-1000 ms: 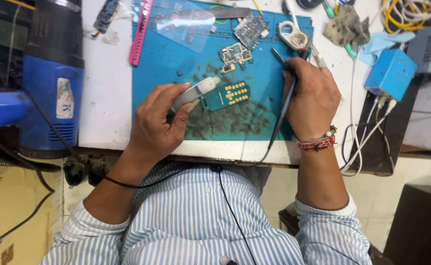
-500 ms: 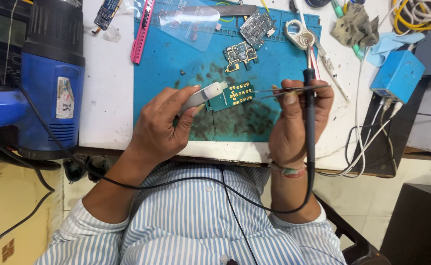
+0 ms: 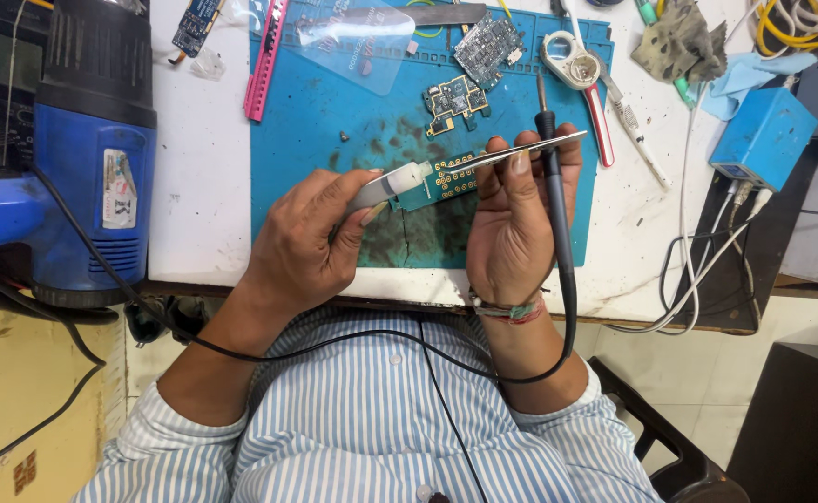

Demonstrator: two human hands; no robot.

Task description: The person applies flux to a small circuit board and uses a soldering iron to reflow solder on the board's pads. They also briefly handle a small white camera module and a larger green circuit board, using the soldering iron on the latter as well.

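- Left hand (image 3: 311,247): grip closed on a grey-white syringe-style applicator (image 3: 385,186), held like a pen, nozzle touching the near edge of the small green circuit board (image 3: 451,175). Looks like the pen hold is for fine control at the tip.
- Right hand (image 3: 511,224): grip closed on two tools at once. Metal tweezers (image 3: 530,149) are pinched at the fingertips, tips reaching left from the grip onto the board, likely to pin it down. Black soldering iron (image 3: 550,186) is tucked along the fingers, tip pointing away from the person, parked clear of the board.
- Board sits between the two grips, just above the blue work mat (image 3: 306,140) on the white surface (image 3: 199,186); can't tell if it's lifted or resting.
- Beyond the grips, further up the mat: two more bare circuit boards (image 3: 455,98), a clear plastic piece (image 3: 353,42), a magnifier loupe (image 3: 562,47).
- Left of the left grip, off the mat: blue hot-air unit (image 3: 92,186).
- Iron's black cable (image 3: 381,340) loops across the striped shirt, below both grips.
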